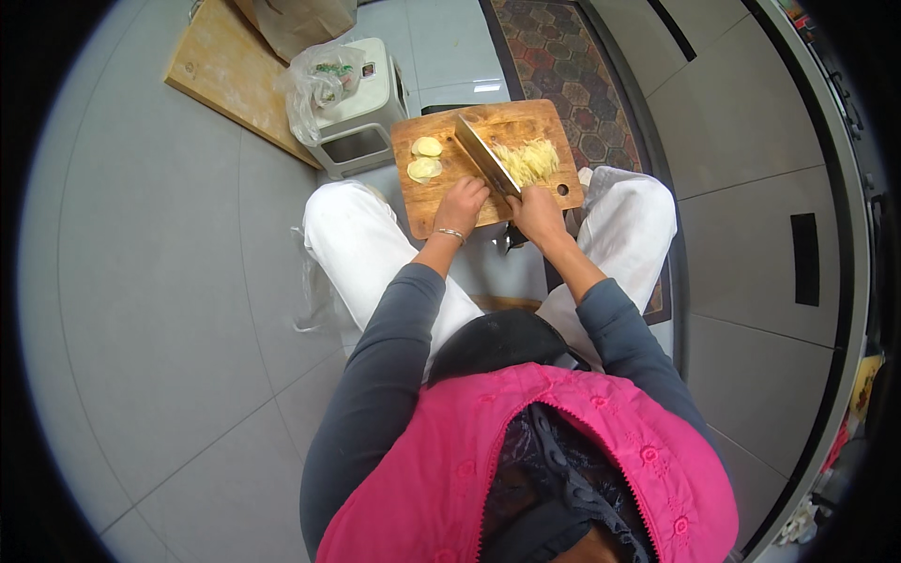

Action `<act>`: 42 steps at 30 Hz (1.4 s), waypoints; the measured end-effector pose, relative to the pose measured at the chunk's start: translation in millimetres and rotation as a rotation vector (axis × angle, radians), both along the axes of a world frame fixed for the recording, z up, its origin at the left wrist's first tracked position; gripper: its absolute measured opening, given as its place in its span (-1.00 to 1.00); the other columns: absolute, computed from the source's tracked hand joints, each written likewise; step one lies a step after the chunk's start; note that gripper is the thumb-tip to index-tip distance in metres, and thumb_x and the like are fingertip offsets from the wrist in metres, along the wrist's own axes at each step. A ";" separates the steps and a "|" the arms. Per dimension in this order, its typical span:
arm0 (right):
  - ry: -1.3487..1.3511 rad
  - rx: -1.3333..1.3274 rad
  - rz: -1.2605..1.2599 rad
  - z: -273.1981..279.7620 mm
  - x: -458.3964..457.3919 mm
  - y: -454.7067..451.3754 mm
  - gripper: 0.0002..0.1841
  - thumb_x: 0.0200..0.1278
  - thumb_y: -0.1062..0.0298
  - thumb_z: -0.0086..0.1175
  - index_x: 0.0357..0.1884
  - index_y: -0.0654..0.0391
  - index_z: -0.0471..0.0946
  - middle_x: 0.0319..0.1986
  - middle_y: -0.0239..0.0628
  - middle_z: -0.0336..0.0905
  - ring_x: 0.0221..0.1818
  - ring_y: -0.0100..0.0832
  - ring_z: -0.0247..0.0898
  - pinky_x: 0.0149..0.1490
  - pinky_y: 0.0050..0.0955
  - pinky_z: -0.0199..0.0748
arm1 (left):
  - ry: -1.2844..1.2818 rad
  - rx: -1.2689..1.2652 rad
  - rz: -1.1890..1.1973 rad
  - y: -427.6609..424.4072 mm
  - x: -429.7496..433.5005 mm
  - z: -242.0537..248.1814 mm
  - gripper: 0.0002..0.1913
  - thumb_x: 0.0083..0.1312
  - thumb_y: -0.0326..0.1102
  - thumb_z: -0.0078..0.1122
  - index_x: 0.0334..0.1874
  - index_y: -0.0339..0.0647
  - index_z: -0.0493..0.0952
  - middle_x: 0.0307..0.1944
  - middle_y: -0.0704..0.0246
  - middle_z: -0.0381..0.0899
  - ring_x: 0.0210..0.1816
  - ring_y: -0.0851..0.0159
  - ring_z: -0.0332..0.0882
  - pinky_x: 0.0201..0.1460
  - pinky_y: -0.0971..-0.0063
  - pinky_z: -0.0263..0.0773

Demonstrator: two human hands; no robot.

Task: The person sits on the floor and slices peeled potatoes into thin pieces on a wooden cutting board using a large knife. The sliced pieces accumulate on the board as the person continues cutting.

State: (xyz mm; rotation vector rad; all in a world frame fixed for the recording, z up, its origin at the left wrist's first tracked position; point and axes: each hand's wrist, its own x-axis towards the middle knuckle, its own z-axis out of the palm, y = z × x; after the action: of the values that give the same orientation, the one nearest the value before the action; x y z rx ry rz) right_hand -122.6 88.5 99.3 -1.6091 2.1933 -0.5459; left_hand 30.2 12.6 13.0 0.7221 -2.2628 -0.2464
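Observation:
A wooden cutting board point(422, 207) lies in front of me, between my knees. My right hand point(540, 217) grips a cleaver point(486, 153), whose broad blade points away from me and slants to the left. My left hand point(461, 204) rests on the board just left of the blade, fingers curled; whatever may be under the fingertips is hidden. To the right of the blade is a pile of pale yellow shreds point(529, 162), which look like potato. Two small stacks of thin pale slices, a farther one point(426, 146) and a nearer one point(424, 169), lie at the board's left.
A white plastic stool point(359, 105) stands beyond the board's left corner, with a clear plastic bag point(327, 81) on it. Behind it are a large wooden board point(232, 77) and a brown paper bag point(303, 24). Grey cabinets point(760, 246) and a patterned mat point(563, 70) are on the right.

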 end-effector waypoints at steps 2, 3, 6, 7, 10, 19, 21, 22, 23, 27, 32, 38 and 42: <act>0.010 0.011 0.022 1.9 -2.4 4.3 -0.68 0.22 0.25 0.21 -0.40 0.40 0.63 -0.43 0.25 0.57 -0.30 0.20 0.56 -0.14 0.01 0.51 | -0.030 0.050 0.001 2.0 -0.9 -0.5 -0.81 0.03 -0.54 0.14 -0.28 -0.24 0.57 -0.19 0.32 0.59 -0.10 0.15 0.52 -0.10 0.34 0.54; 0.017 0.019 0.028 2.7 -3.4 6.4 -0.69 0.22 0.25 0.21 -0.40 0.40 0.63 -0.44 0.25 0.58 -0.29 0.20 0.56 -0.14 0.01 0.51 | -0.022 0.046 -0.002 2.4 -2.0 -0.9 -0.81 0.03 -0.54 0.14 -0.28 -0.24 0.57 -0.19 0.32 0.59 -0.10 0.15 0.52 -0.10 0.34 0.54; 0.060 0.023 0.059 5.1 -5.6 7.6 -0.70 0.22 0.26 0.21 -0.40 0.38 0.64 -0.43 0.25 0.58 -0.29 0.19 0.57 -0.14 0.00 0.52 | -0.005 0.035 -0.005 1.9 -4.0 -0.4 -0.81 0.03 -0.54 0.13 -0.28 -0.24 0.57 -0.18 0.32 0.59 -0.10 0.15 0.52 -0.10 0.34 0.54; 0.067 0.043 0.051 5.3 -4.9 7.3 -0.70 0.22 0.26 0.21 -0.40 0.38 0.64 -0.43 0.25 0.58 -0.29 0.19 0.57 -0.14 0.00 0.53 | -0.002 0.037 -0.003 2.5 -3.8 -0.2 -0.81 0.03 -0.55 0.13 -0.28 -0.24 0.57 -0.18 0.32 0.59 -0.11 0.15 0.52 -0.10 0.34 0.54; 0.077 0.059 0.046 3.9 -1.7 5.1 -0.70 0.22 0.26 0.21 -0.40 0.38 0.64 -0.44 0.24 0.59 -0.30 0.18 0.57 -0.14 0.00 0.53 | -0.019 0.053 0.001 2.9 -2.1 0.0 -0.81 0.04 -0.55 0.12 -0.27 -0.24 0.58 -0.18 0.31 0.59 -0.10 0.15 0.53 -0.10 0.34 0.54; 0.009 -0.001 0.004 6.6 -1.3 3.0 -0.69 0.22 0.26 0.21 -0.41 0.39 0.63 -0.44 0.26 0.58 -0.31 0.19 0.57 -0.15 0.01 0.53 | 0.052 0.059 0.010 2.2 -4.6 -1.7 -0.81 0.04 -0.56 0.15 -0.27 -0.24 0.57 -0.19 0.28 0.57 -0.07 0.11 0.51 -0.02 0.32 0.51; 0.011 0.002 0.027 8.6 -1.9 9.7 -0.70 0.22 0.26 0.21 -0.41 0.38 0.63 -0.44 0.26 0.58 -0.31 0.19 0.57 -0.15 0.01 0.53 | 0.041 0.076 0.011 4.9 -3.1 -1.3 -0.81 0.04 -0.57 0.15 -0.27 -0.25 0.58 -0.20 0.27 0.56 -0.08 0.11 0.51 -0.02 0.32 0.50; 0.020 0.016 0.031 9.3 -2.2 10.5 -0.70 0.22 0.25 0.21 -0.40 0.38 0.63 -0.43 0.26 0.58 -0.31 0.19 0.57 -0.14 0.01 0.53 | 0.033 0.078 0.007 4.1 -3.0 -0.6 -0.81 0.04 -0.57 0.15 -0.27 -0.25 0.58 -0.20 0.27 0.56 -0.08 0.11 0.50 -0.03 0.32 0.50; 0.028 0.026 0.033 9.6 -2.5 10.8 -0.70 0.22 0.25 0.21 -0.39 0.38 0.63 -0.43 0.26 0.58 -0.31 0.19 0.57 -0.14 0.01 0.53 | 0.025 0.079 0.004 3.4 -2.9 0.1 -0.80 0.03 -0.57 0.15 -0.27 -0.25 0.58 -0.21 0.27 0.55 -0.09 0.11 0.50 -0.03 0.32 0.50; 0.053 0.035 0.042 6.3 -1.5 9.3 -0.69 0.22 0.24 0.21 -0.39 0.38 0.63 -0.43 0.25 0.59 -0.31 0.19 0.58 -0.14 0.02 0.53 | 0.038 0.063 0.009 3.5 -2.2 0.9 -0.82 0.02 -0.57 0.16 -0.29 -0.25 0.57 -0.24 0.26 0.53 -0.11 0.10 0.49 -0.05 0.31 0.50; 0.093 0.062 0.033 -3.9 9.7 4.0 -0.68 0.22 0.24 0.20 -0.41 0.40 0.62 -0.43 0.24 0.58 -0.30 0.18 0.57 -0.14 0.02 0.53 | -0.038 0.097 0.016 4.2 -0.4 -1.1 -0.82 0.02 -0.56 0.17 -0.29 -0.26 0.56 -0.26 0.26 0.51 -0.10 0.10 0.48 -0.06 0.31 0.50; 0.026 0.091 -0.020 1.4 1.8 2.4 -0.72 0.25 0.26 0.16 -0.38 0.34 0.64 -0.35 0.19 0.62 -0.23 0.16 0.58 -0.09 0.00 0.54 | 0.082 0.039 0.000 3.6 -3.4 -0.2 -0.82 0.04 -0.55 0.20 -0.28 -0.26 0.57 -0.21 0.25 0.54 -0.07 0.09 0.48 -0.01 0.30 0.48; 0.008 0.094 0.021 7.0 -1.6 9.4 -0.73 0.23 0.27 0.18 -0.37 0.35 0.63 -0.35 0.20 0.62 -0.23 0.17 0.58 -0.08 0.00 0.53 | 0.043 0.105 0.017 6.8 -2.3 -1.2 -0.82 0.05 -0.56 0.20 -0.27 -0.26 0.58 -0.17 0.25 0.55 -0.04 0.09 0.49 0.01 0.31 0.48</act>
State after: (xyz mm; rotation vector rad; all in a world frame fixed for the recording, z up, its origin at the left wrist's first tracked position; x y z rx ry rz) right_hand -124.3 97.8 106.3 -1.5864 2.1714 -0.4238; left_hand 27.9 19.3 11.9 0.7827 -2.2155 -0.3712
